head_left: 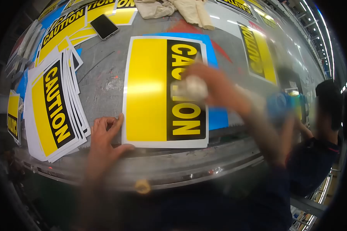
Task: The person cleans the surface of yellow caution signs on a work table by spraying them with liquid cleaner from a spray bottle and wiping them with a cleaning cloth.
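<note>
A yellow and black CAUTION sign [146, 92] lies on top of a small stack in front of me, with a blue sheet [216, 104] under it. At its near left corner is my left hand [106, 133], thumb spread along the front edge and bent fingers against the left edge, gripping nothing. Over the black lettering, my right hand [216, 82] is smeared by motion. Its fingers close round a white wad [196, 87] that looks like cloth, held right at the sign's surface.
Left of me sits a fanned pile of CAUTION signs [52, 111]. A phone [104, 27] lies on more signs behind it. Cream cloths [169, 9] are at the back. Another sign [256, 54] lies to the right, where a co-worker [316, 150] stands. The metal table edge [162, 175] runs before me.
</note>
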The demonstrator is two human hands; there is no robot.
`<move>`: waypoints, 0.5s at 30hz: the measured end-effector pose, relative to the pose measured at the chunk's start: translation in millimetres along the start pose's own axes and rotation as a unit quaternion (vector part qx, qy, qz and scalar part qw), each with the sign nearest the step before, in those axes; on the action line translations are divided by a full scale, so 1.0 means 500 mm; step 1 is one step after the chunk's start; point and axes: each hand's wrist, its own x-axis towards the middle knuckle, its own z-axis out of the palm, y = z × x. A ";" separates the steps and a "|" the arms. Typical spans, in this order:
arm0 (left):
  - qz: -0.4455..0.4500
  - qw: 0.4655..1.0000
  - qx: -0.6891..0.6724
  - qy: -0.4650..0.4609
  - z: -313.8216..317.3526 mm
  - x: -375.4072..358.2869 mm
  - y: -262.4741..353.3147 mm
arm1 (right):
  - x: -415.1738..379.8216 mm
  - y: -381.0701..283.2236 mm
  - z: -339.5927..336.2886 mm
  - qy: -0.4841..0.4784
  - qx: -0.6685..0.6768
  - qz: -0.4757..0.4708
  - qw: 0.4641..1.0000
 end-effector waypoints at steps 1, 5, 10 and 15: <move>0.004 1.000 0.005 -0.002 -0.001 0.000 0.004 | 0.048 0.076 -0.010 0.058 -0.131 -0.026 0.989; 0.007 1.000 0.021 0.005 0.003 -0.002 -0.002 | 0.135 0.182 0.009 0.066 -0.210 0.002 0.975; -0.022 1.000 0.006 0.002 0.003 0.001 0.000 | 0.026 0.054 0.113 -0.020 -0.098 -0.074 0.992; -0.037 0.999 0.004 -0.012 0.001 0.011 0.001 | -0.090 -0.079 0.115 -0.207 0.069 -0.047 0.975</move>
